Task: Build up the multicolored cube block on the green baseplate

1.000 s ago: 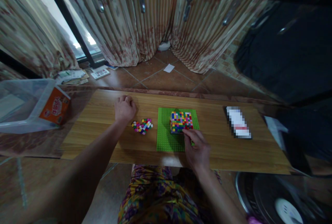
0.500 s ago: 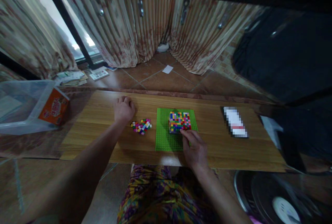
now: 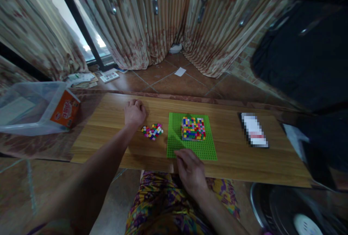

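— Baseplate (image 3: 176,133), green, just one: where do we have it in the head view?
— Flat on the tabletop (image 3: 103,126), straight in front of us. Our right hand (image 3: 190,169) sits at its near edge, fingertips (image 3: 179,154) touching it towards the left corner.
— And the grip there?
— Fingers bent, palm down. We cannot tell whether anything is pinched beneath them.
— Which way does the brick block (image 3: 193,128) lie from that hand?
— Ahead and a little to the right, on the far half of the baseplate, apart from the fingers. It looks about square, so we see no long axis. One block.
— Our left hand (image 3: 134,113)?
— A closed fist resting on the tabletop, left of the baseplate. Whether it encloses anything is hidden. The loose bricks (image 3: 152,131) lie just beside it, between the fist and the baseplate.
— So which hand is nearer to what?
— Right to baseplate and block, left to the loose bricks. One pile, with pieces too small for us to count.
— Anything else?
— One blurred flat thing (image 3: 255,130) well off to the right, and one clear bin (image 3: 27,108) with an orange box (image 3: 66,108) at the left end.
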### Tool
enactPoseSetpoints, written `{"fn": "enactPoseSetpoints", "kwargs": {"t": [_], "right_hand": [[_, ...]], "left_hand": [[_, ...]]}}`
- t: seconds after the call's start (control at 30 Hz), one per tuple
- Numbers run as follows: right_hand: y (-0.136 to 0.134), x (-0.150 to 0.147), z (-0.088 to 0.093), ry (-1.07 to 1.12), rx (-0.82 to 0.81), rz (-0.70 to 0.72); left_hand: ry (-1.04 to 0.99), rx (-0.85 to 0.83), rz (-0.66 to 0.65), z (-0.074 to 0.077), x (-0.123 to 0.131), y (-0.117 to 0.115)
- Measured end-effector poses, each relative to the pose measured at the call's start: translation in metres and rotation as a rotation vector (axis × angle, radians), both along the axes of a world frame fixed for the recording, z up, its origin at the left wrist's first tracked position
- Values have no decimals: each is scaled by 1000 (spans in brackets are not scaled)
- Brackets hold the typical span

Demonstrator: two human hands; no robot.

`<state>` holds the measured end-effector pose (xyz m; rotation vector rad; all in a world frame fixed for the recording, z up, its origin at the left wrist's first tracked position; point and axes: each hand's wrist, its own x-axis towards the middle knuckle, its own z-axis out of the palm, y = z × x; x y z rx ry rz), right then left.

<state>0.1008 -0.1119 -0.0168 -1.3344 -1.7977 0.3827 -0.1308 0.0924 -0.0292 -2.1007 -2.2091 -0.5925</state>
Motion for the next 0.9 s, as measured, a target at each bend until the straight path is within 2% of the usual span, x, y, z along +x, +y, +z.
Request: {"fn": "enactPoseSetpoints", "kwargs": {"t": [0.27, 0.53, 0.77, 0.9], "right_hand": [[36, -34, -8, -108, -54, 19], [78, -52, -3, -301, -216, -36], [86, -56, -3, -446, -276, -46], [83, -55, -5, -421, -263, -34]], "left_hand": [[-12, 0, 9, 0, 1, -1], [9, 4, -1, -2, 0, 0], [5, -2, 3, 0, 1, -1], [-4, 3, 0, 0, 1, -1]]}}
